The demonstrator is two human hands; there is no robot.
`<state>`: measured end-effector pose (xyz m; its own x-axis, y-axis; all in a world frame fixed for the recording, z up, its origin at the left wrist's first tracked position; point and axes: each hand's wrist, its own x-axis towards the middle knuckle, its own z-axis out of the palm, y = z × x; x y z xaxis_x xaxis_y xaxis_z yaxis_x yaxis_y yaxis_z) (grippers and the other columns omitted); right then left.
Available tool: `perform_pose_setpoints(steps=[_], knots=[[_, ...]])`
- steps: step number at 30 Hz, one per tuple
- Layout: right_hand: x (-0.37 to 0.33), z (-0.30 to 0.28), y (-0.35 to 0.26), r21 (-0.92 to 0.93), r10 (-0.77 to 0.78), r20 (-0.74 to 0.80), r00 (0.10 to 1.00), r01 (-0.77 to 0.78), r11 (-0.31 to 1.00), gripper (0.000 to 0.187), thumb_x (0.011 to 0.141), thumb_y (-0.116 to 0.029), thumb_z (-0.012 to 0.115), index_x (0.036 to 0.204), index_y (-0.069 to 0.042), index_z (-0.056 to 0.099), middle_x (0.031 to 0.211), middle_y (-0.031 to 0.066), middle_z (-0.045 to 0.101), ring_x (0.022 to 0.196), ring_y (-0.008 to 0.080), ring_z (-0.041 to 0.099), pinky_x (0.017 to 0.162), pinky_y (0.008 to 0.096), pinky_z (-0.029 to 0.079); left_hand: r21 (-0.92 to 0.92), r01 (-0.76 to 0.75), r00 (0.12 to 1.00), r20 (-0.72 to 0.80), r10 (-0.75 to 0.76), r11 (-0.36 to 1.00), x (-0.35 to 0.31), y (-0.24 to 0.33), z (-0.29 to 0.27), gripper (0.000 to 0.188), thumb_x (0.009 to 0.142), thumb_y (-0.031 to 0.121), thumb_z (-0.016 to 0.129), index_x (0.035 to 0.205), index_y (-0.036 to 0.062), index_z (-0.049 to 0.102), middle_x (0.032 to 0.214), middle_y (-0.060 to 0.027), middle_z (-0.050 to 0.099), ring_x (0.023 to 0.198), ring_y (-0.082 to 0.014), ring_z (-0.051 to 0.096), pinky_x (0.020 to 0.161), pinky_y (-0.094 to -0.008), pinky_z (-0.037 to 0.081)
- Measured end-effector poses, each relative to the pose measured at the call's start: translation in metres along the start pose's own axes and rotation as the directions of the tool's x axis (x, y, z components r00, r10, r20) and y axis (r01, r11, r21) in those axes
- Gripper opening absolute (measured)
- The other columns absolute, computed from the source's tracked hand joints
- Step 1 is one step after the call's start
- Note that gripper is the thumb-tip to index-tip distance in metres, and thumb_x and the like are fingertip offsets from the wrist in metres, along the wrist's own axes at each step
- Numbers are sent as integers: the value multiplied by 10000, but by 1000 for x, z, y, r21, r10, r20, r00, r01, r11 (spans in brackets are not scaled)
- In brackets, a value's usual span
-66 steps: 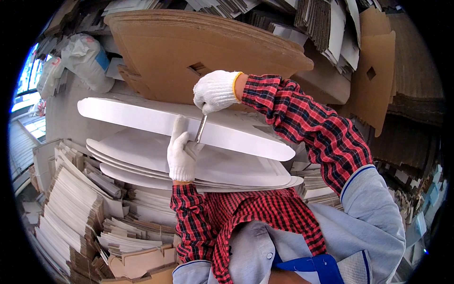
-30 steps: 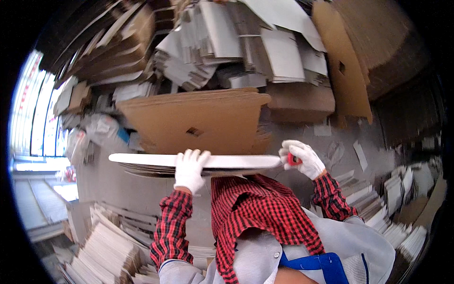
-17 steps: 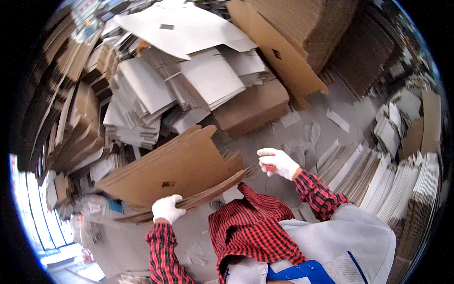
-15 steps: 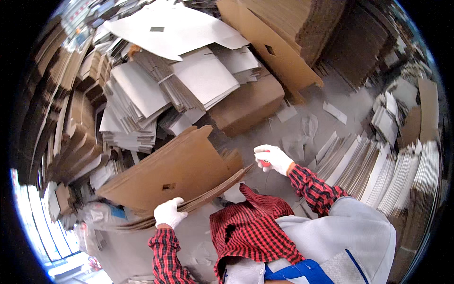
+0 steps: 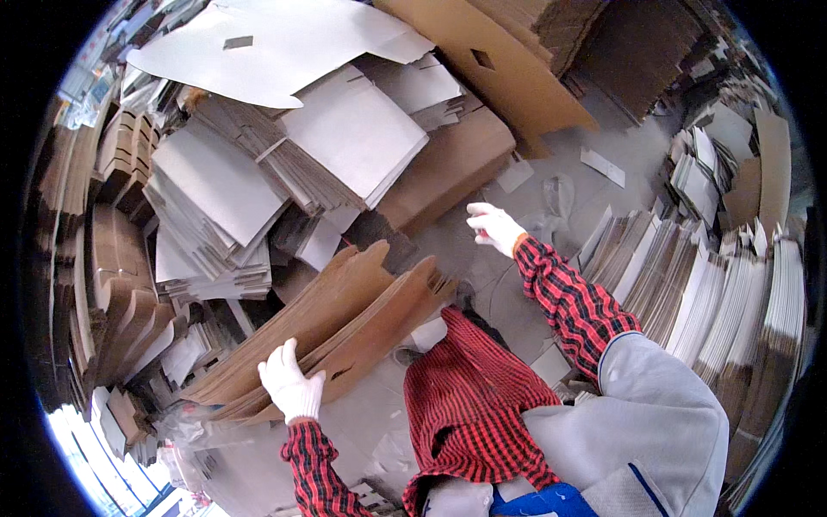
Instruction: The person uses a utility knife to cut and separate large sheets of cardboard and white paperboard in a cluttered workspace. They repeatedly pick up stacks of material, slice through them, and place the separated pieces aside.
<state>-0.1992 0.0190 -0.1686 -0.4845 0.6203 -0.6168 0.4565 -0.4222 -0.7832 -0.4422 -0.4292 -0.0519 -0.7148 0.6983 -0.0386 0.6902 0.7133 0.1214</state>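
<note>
My left hand, in a white glove, is raised with thumb and fingers apart against brown flat cardboard sheets. The sheets stand on edge in front of me in two leaning groups with a gap between them. A dark handle slot shows low on the nearer group. My right hand, also white-gloved, hangs above the floor past the sheets' right end, its fingers curled. What lies in its palm is mostly hidden; it touches no cardboard.
Stacks of white and grey flat cartons lie ahead under a large white sheet. A brown carton bundle sits beside them. Rows of upright flat cartons line the right, and folded brown cardboard is piled at left. Scraps litter the floor.
The nearer cardboard sheets have parted from the others and tipped toward me. My left hand has opened against them. My right hand has moved farther away; the red thing in it no longer shows clearly.
</note>
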Motion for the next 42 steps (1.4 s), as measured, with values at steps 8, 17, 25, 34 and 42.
perform_pose_setpoints(steps=[8,17,25,34,42], knots=[[183,7,-14,-833,-458,-227,859,72,549,524,834,-371,732,1298,-149,632,1195,262,627,1058,437,656,935,499,538,142,256,961,-144,-236,956,-5,26,51,1246,553,200,941,1574,71,239,1644,-243,188,1512,-481,170,1239,-543,209],[285,4,-34,-960,-453,-104,885,29,278,676,831,-308,789,1431,-157,517,1410,185,509,1253,411,535,1033,482,489,102,335,926,-219,-307,937,5,29,65,1364,577,153,895,1638,182,37,1656,-288,118,1524,-491,148,1222,-613,180],[158,37,-55,-659,-567,67,821,463,593,408,881,-257,715,1221,-33,681,1236,197,664,1169,330,631,1030,418,477,224,368,920,-232,-317,903,-20,44,58,1078,649,114,812,1580,115,269,1607,-210,344,1360,-321,504,1169,-507,321],[-109,210,-103,-413,-496,792,354,911,-9,410,806,-193,708,1185,-70,610,1159,97,611,1040,278,603,904,383,497,-248,326,900,378,-219,912,-31,30,-12,539,814,354,755,1308,160,663,909,-73,748,823,-252,685,924,-380,497],[-140,220,-58,-654,-468,723,508,723,-224,446,779,-232,757,1192,-97,659,1408,116,532,1281,344,505,1026,408,454,-195,213,973,-49,-226,958,-37,22,7,864,741,270,830,1507,139,453,1611,-170,337,1461,-409,331,1181,-527,301]])
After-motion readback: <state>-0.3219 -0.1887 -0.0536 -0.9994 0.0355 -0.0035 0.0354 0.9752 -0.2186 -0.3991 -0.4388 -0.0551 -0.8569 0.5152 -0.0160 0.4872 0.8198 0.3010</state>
